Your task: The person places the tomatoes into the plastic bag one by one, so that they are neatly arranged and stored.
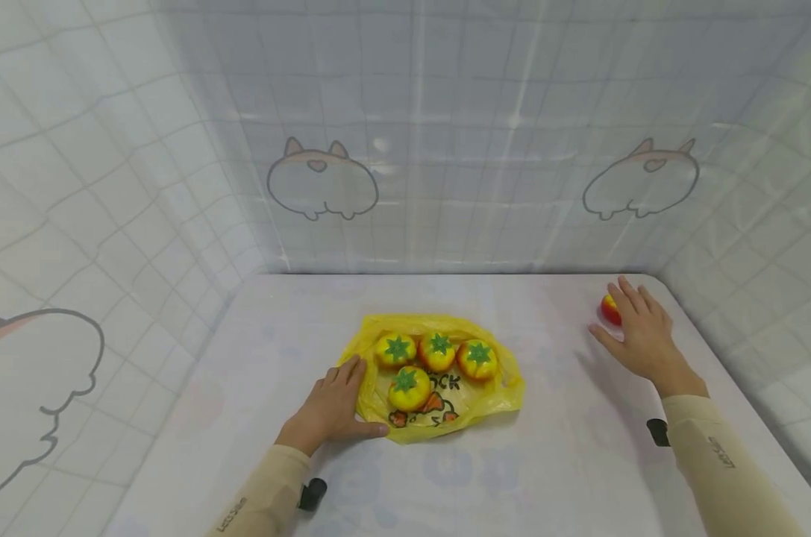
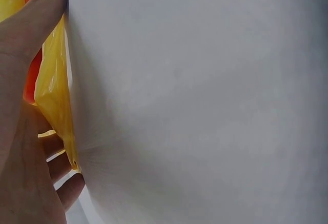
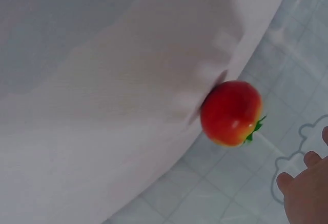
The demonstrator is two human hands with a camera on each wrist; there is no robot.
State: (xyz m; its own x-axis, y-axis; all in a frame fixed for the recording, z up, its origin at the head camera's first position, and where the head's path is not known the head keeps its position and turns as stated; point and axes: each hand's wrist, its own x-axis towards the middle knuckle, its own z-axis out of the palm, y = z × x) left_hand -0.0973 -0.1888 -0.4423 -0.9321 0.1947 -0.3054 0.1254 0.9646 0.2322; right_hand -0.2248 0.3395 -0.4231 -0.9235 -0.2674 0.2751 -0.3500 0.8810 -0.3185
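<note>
A yellow plastic bag (image 1: 486,403) with printed lettering lies flat on the table, with several yellow-red toy tomatoes (image 1: 409,388) on it, each topped by a green star-shaped calyx. Along the bag's left edge rests my left hand (image 1: 334,403), thumb and fingers spread; the left wrist view shows the bag's yellow film (image 2: 54,85) between thumb and fingers. At the far right, my right hand (image 1: 640,335) hovers with extended fingers beside another toy tomato (image 1: 610,309), partly covering it in the head view. In the right wrist view that red tomato (image 3: 231,114) stands apart from the fingers.
The white table (image 1: 277,313) ends at a back edge close behind the far tomato. Pale grid-patterned curtains (image 1: 445,209) with animal outlines enclose the back and both sides. Dark wrist-camera mounts (image 1: 312,494) sit by the sleeves.
</note>
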